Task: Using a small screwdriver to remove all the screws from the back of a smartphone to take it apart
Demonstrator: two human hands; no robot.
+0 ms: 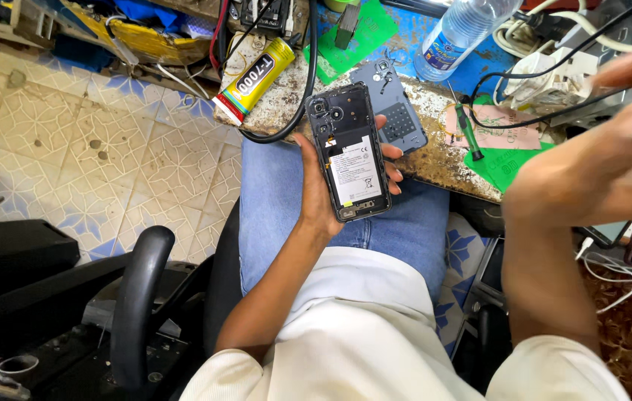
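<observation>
My left hand (316,194) holds an opened black phone (351,151) over my lap, back side up, with its battery and inner frame exposed. Just beyond the phone, the removed grey back cover (397,111) lies on the worn workbench edge (435,160). My right hand (631,78) is raised at the far right, blurred, reaching toward a pile of white and black cables (553,82). I cannot tell whether it grips anything. A green-handled screwdriver (468,134) lies on the bench between the cover and my right arm.
A yellow glue tube (254,79) lies at the bench's left corner beside a thick black cable (297,111). A clear water bottle (458,36) lies on blue and green mats. A chair armrest (137,297) is at lower left over a tiled floor.
</observation>
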